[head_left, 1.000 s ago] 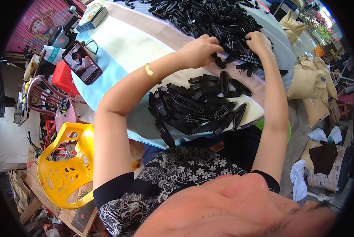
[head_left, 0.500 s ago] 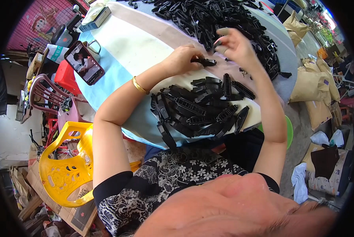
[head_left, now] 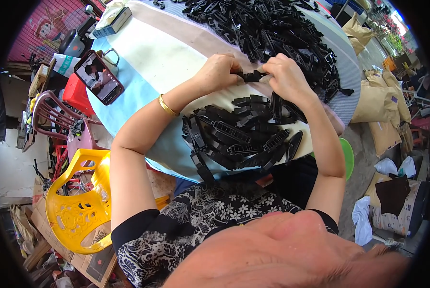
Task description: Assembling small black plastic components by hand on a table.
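My left hand (head_left: 219, 72) and my right hand (head_left: 287, 77) are close together over the table, each with its fingers closed on one end of a small black plastic part (head_left: 251, 76). My fingertips hide both ends of it, so its full shape cannot be made out. Just beyond my hands spreads a big heap of small black plastic pieces (head_left: 272, 29). Nearer my body lies a smaller pile of longer, ribbed black plastic pieces (head_left: 239, 132), some of them slotted like ladders. My right wrist passes over the right end of that pile.
A phone (head_left: 99, 78) stands propped against a glass mug (head_left: 111, 56) on the left of the cloth-covered table (head_left: 162, 45). Behind it is a tissue box (head_left: 113, 21). A yellow plastic chair (head_left: 78, 206) is at my left; a green basin (head_left: 347, 158) and paper sacks (head_left: 378, 103) are at right.
My right hand has come down and left from above the big heap and now grips the black part. My left hand has kept its hold, nearly in place.
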{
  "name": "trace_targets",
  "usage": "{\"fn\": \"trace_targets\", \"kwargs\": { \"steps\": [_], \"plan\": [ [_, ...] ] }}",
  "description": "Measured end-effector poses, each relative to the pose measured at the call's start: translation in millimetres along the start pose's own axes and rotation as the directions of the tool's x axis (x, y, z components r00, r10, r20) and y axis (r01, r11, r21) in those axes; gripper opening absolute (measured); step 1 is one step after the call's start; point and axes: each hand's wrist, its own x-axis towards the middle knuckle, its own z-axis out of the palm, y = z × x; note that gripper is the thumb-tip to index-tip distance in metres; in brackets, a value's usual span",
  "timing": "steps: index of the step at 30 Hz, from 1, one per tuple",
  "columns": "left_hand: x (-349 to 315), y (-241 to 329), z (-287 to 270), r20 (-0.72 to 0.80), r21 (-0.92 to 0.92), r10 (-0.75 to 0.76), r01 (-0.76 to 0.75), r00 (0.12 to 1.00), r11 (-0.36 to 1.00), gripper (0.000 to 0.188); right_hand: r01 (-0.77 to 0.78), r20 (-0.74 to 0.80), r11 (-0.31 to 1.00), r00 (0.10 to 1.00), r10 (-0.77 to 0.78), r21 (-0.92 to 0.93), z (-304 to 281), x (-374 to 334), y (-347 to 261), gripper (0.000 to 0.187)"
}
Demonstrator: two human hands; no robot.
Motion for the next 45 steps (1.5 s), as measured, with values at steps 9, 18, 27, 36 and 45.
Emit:
{"fn": "trace_targets", "kwargs": {
  "steps": [9, 18, 27, 36, 45],
  "plan": [
    [4, 6, -1, 0.156, -0.014, 0.002, 0.001, 0.988, 1.0, 0.027, -0.076, 0.085, 0.955, 0.995, 0.053, 0.288, -1, 3, -2, 0.023],
    [53, 26, -2, 0.235, 0.146, 0.203, -0.241, 0.951, 0.96, 0.027, -0.788, -0.084, 0.483, 0.55, 0.831, -0.381, -52, -22, 96, 0.019],
    [80, 41, 58, 0.049, 0.17, 0.17, -0.176, 0.984, 0.97, 0.034, -0.787, -0.267, 0.523, 0.608, 0.748, -0.327, -41, -25, 99, 0.022],
    [24, 6, 6, 0.094, 0.029, 0.174, -0.177, 0.98, 0.984, 0.025, -0.295, 0.057, 0.725, 0.941, 0.334, 0.623, -11, -1, 16, 0.02],
    [12, -3, 18, -0.084, 0.097, 0.211, -0.203, 0.974, 0.974, 0.027, -0.205, 0.048, 0.928, 0.979, 0.2, 0.31, 3, 0, -3, 0.019]
  ]
}}
